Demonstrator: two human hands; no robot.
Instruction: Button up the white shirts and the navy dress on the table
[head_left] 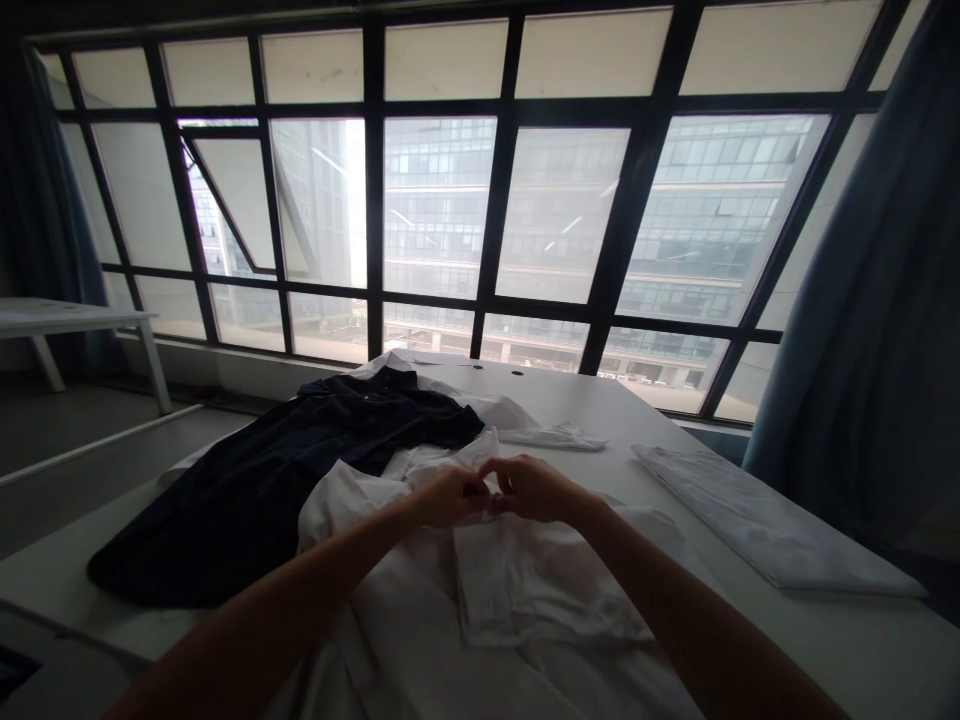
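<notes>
A white shirt (pixel 517 590) lies spread on the white table (pixel 862 640) in front of me. My left hand (pixel 450 495) and my right hand (pixel 529 487) meet just above its upper part, both with fingers curled in a pinch on the shirt's fabric near the collar. The fingertips touch each other; what exactly sits between them is too small to see. A dark navy garment (pixel 277 490) lies flat to the left, partly under the white shirt.
A folded white cloth (pixel 772 525) lies at the table's right. A small crumpled white piece (pixel 555 436) sits behind my hands. A large window fills the back, blue curtains (pixel 877 330) hang right, another white table (pixel 67 320) stands far left.
</notes>
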